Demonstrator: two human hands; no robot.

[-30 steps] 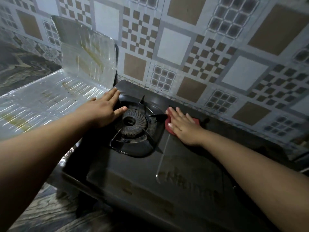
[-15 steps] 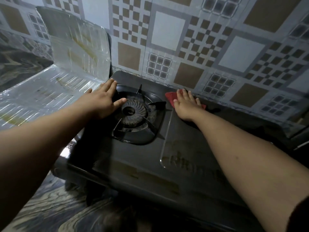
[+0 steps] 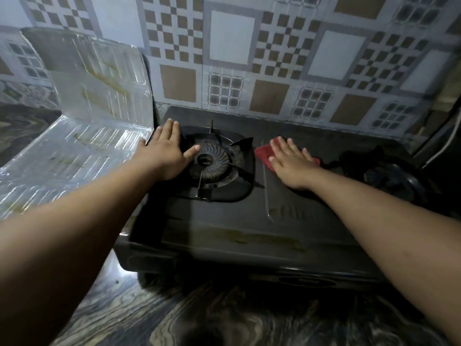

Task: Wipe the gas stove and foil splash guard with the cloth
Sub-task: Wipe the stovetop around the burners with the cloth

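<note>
We press the red cloth [image 3: 264, 154] flat under our right hand [image 3: 290, 163], fingers straight, on the black two-burner gas stove [image 3: 224, 221] between the left burner [image 3: 212, 162] and right burner [image 3: 389, 174], while our left hand [image 3: 166, 152], also flat and grasping nothing, rests beside the creased, stained foil splash guard [image 3: 94, 96] standing against the patterned tiled wall [image 3: 249, 58].

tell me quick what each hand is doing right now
Left hand: open, flat on the gas stove beside the burner.
Right hand: open, pressing the red cloth flat.
</note>
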